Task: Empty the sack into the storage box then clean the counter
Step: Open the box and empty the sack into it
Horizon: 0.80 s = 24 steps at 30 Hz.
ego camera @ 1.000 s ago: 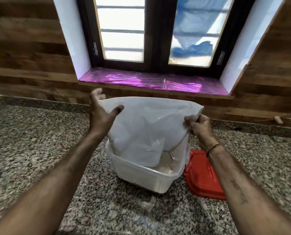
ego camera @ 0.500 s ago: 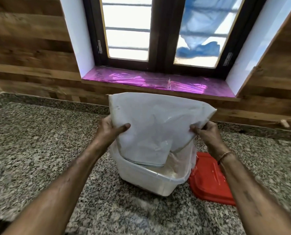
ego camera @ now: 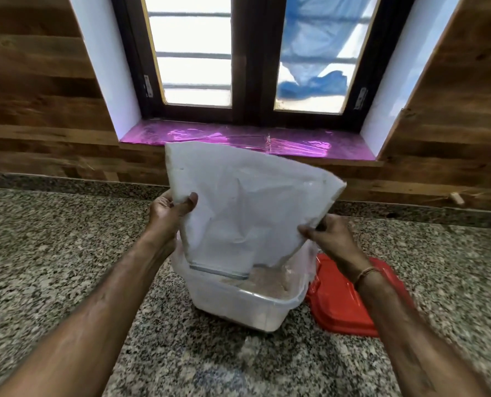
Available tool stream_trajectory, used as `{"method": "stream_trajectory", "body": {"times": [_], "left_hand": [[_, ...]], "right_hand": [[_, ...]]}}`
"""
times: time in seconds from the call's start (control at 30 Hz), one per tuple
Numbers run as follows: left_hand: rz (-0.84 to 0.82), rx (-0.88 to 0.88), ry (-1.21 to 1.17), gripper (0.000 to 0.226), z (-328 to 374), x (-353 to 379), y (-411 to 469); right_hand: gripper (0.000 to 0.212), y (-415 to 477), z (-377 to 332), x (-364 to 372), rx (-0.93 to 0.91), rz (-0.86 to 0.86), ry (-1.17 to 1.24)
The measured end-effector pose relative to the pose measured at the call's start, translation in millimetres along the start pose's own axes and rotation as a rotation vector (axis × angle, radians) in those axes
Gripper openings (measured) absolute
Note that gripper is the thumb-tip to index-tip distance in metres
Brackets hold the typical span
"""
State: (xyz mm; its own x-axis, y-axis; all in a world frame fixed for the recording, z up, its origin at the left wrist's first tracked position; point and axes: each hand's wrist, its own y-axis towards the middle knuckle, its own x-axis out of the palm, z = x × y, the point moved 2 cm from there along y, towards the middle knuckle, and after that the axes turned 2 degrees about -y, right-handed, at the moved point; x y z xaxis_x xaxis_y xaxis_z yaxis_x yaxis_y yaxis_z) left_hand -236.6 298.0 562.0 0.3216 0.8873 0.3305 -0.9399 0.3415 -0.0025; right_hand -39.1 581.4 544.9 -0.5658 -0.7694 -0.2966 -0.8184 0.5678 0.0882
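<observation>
Sack [ego camera: 247, 207], white: hanging mouth-down, lower edge dipping into storage box [ego camera: 238, 306] (brownish powder [ego camera: 264, 282] lying inside). L hand [ego camera: 167, 213] gripping sack's left side, thumb on front; R hand [ego camera: 330, 236] pinching its right edge. Box sitting on granite counter [ego camera: 52, 253], red lid [ego camera: 338, 305] lying just beside, to the right.

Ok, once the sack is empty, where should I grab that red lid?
Probably by its near rim, coming from the right with the right hand once it frees the sack. The red lid lies flat on the counter with its left edge close against the storage box, so that side leaves fingers little room; the stepped rim offers a lip to pinch.
</observation>
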Motion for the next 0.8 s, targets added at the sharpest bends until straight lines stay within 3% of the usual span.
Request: {"method": "stream_trajectory", "body": {"times": [0.1, 0.17, 0.3, 0.4, 0.5, 0.6, 0.7, 0.8], "left_hand": [[0.003, 0.049, 0.022, 0.016, -4.1, -1.2, -2.6], [0.021, 0.084, 0.026, 0.011, -5.3, -4.0, -5.0], [-0.125, 0.035, 0.184, 0.014, 0.1, -12.4, -11.7], [-0.173, -0.024, 0.324, 0.019, -2.0, -25.5, -16.7], [-0.110, 0.014, 0.312, 0.015, -1.1, -30.8, -19.1], [-0.105, 0.026, 0.275, 0.012, 2.9, -26.9, -21.7], [-0.109, 0.052, 0.286, 0.021, 5.5, -26.1, -19.7], [-0.091, 0.036, 0.312, 0.020, 3.8, -23.0, -19.6]], "right_hand": [[0.004, 0.0, 11.6, -6.6, 0.027, 0.170, -0.120], [0.007, 2.3, 7.8, -11.3, 0.000, 0.249, -0.156], [0.010, 6.9, 4.3, -15.7, 0.004, 0.298, -0.031], [0.015, 13.9, 0.6, -17.2, 0.018, 0.256, 0.134], [0.011, 12.7, -10.3, -13.1, 0.000, 0.059, 0.260], [0.024, 7.6, 3.8, -1.6, 0.037, -0.070, 0.086], [0.021, 0.1, 22.4, 2.8, 0.044, 0.075, -0.136], [0.020, -5.5, 12.2, -2.0, 0.002, 0.189, -0.158]]}}
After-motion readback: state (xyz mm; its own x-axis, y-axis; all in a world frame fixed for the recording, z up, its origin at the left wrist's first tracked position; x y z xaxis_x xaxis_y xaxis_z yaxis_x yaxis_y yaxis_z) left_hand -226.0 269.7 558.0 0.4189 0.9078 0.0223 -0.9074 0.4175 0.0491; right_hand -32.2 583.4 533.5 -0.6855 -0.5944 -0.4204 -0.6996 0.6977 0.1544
